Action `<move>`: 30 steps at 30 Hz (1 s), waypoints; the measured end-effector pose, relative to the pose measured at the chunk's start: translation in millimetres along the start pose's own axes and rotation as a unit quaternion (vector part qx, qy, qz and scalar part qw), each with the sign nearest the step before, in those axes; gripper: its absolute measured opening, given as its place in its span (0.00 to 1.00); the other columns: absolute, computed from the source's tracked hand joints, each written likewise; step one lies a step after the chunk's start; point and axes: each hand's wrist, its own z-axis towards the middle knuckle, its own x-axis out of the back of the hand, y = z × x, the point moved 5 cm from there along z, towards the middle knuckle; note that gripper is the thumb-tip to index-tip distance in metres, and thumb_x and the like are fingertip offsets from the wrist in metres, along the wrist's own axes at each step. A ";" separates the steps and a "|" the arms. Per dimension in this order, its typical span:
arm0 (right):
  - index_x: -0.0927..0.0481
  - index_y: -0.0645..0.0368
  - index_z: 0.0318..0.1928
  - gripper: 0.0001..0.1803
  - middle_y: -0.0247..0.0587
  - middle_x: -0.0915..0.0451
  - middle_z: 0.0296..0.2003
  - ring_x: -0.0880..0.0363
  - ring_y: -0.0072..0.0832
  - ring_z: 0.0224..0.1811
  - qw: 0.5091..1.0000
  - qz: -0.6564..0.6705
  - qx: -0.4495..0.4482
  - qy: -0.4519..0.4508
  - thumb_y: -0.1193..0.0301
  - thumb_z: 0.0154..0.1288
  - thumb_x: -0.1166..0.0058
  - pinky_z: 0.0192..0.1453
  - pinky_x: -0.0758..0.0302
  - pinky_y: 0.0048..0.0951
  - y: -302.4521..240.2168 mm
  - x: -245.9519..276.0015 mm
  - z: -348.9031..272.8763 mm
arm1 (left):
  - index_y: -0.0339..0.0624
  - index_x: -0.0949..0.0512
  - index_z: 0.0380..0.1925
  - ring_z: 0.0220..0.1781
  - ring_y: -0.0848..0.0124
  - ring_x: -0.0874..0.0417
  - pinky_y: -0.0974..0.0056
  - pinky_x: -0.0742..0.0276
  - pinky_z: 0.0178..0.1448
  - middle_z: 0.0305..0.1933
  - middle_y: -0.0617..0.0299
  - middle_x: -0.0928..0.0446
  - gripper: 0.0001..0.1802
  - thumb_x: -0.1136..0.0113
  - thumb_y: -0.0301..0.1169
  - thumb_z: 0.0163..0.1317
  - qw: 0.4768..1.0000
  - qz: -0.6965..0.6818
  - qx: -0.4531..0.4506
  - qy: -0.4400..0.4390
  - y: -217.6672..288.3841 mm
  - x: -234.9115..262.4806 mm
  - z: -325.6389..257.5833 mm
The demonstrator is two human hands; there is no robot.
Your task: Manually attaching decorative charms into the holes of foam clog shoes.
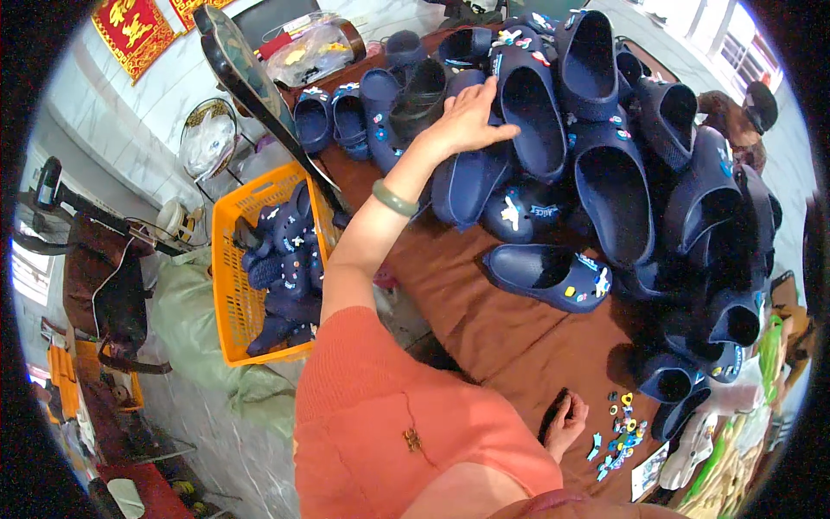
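Observation:
My left hand (pixel 471 119), with a green bangle on its wrist, reaches out over a heap of navy clogs. Its fingers are stretched and the thumb stands apart. It lies beside an upright clog (pixel 532 121), and I cannot tell whether it touches it. My right hand (pixel 567 422) is low over the brown cloth (pixel 450 285), its fingers curled together; anything in them is hidden. Small colourful shoe charms (pixel 624 437) lie scattered just to its right. Nearer than the heap, a single clog (pixel 549 275) with charms on its front rests on the cloth.
An orange plastic crate (pixel 226 285) holding several navy clogs stands on the left. A dark-edged chair back (pixel 251 86) rises behind it. Far back is a clear plastic bag (pixel 313 60). White and green bags (pixel 692 458) lie at the right edge, near a pale paper card (pixel 648 474).

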 end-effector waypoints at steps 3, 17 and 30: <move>0.20 0.63 0.43 0.09 0.44 0.26 0.35 0.27 0.36 0.39 1.000 0.000 -0.016 -0.011 0.74 0.65 0.49 0.45 0.30 0.31 -5.7 -1.2 3.0 | 0.31 0.36 0.57 0.54 0.46 0.23 0.47 0.32 0.58 0.49 0.38 0.23 0.40 0.42 0.54 0.54 0.997 0.049 0.063 0.008 -6.7 -4.4 32.5; 0.21 0.64 0.40 0.07 0.47 0.24 0.34 0.27 0.39 0.38 0.999 -0.034 0.039 -0.003 0.75 0.64 0.48 0.46 0.29 0.33 -15.2 2.7 0.0 | 0.37 0.24 0.52 0.55 0.64 0.23 0.62 0.33 0.64 0.52 0.52 0.22 0.18 0.55 0.20 0.63 0.903 -0.231 -0.088 0.352 61.9 71.5 4.3; 0.26 0.63 0.49 0.18 0.57 0.25 0.46 0.28 0.53 0.48 0.996 -0.057 0.042 0.047 0.79 0.55 0.48 0.56 0.31 0.44 23.0 3.7 -9.6 | 0.48 0.20 0.46 0.52 0.55 0.20 0.58 0.22 0.52 0.53 0.49 0.24 0.18 0.44 0.30 0.53 0.846 -0.135 -0.499 -0.131 274.2 -31.5 -168.4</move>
